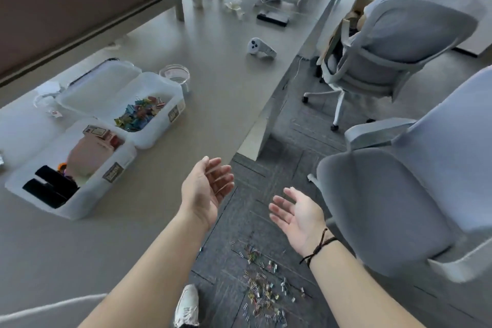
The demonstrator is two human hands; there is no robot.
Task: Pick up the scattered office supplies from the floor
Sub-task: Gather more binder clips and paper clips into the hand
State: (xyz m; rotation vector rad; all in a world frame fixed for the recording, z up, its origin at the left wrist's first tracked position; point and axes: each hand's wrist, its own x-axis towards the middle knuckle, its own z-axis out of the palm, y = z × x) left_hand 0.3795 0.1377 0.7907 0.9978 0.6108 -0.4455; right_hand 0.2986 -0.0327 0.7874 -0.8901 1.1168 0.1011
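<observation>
Several small coloured paper clips (262,285) lie scattered on the dark grey carpet (269,176) between the desk and a chair, low in the view. My left hand (206,189) is held out above the desk's edge, palm turned inward, fingers relaxed and holding nothing. My right hand (296,217) hangs over the carpet, palm up, fingers spread and empty, with a dark cord bracelet on the wrist. Both hands are well above the clips.
A grey desk (213,93) on the left carries two open white bins: one with coloured binder clips (141,113), one with dark items (50,189). A clear cup (175,76), a controller (259,48) and a headset stand farther back. Grey office chairs (399,194) stand right; a person sits on the far one. My white shoe (187,306) is below.
</observation>
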